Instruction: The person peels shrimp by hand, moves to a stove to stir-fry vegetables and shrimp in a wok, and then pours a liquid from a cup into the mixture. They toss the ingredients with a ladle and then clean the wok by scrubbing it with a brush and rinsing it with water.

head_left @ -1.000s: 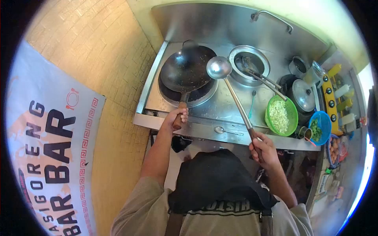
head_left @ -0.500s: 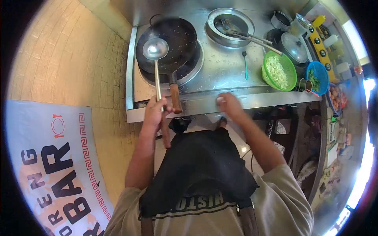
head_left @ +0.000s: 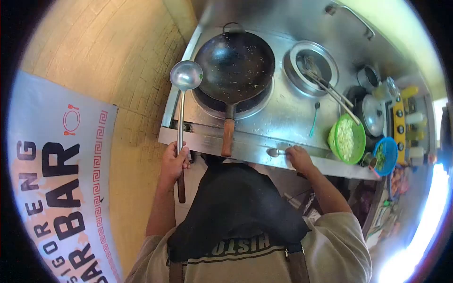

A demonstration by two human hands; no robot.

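Watching remotely, I see left hand (head_left: 174,162) clamped on ladle (head_left: 182,111), perhaps for balance; right hand (head_left: 299,159), grip unclear, at spoon (head_left: 273,152) by surface's (head_left: 207,144) front edge.

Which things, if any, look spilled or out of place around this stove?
Only small things stand out. Pale crumbs dot the wok, which otherwise looks empty, and one green scrap sticks to the ladle in the left hand. Nothing looks tipped over.

The left forearm (head_left: 160,207) reaches nearly straight toward the far side, the left hand (head_left: 173,162) closed with its thumb up. The right forearm (head_left: 329,191) slants far and leftward; the right hand (head_left: 299,159) is palm-down, fingers bent.
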